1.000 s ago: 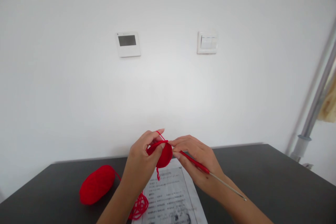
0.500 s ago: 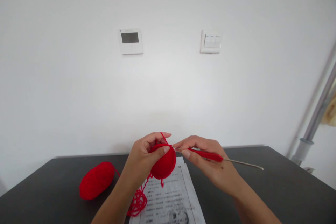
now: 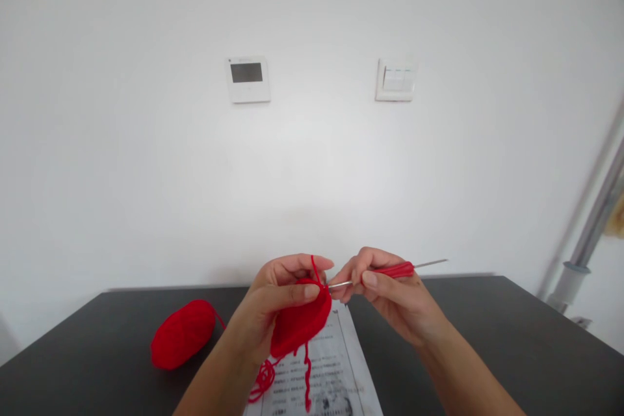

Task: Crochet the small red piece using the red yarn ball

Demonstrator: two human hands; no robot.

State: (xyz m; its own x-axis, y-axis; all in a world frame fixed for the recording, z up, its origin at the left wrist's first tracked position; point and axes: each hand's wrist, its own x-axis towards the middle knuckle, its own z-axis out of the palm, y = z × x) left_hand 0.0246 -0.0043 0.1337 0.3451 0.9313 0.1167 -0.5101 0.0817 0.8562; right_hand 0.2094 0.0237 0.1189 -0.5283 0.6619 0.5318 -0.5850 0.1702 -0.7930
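By a flat dark-grey desk (image 3: 487,325), white printed paper sheets (image 3: 344,351) and an oval red yarn ball (image 3: 182,335) are being carried. Above the sheets, a rounded red crocheted yarn piece (image 3: 299,325) is being pinched by the fingers (image 3: 292,294) of the left hand (image 3: 268,292). Beside it, a slim red-handled metal hook (image 3: 400,270) is being grasped by those of the right hand (image 3: 400,299).

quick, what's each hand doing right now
Left hand: closed, pinching the red crochet piece, yarn strand over its index finger.
Right hand: closed, holding the crochet hook by its red handle.
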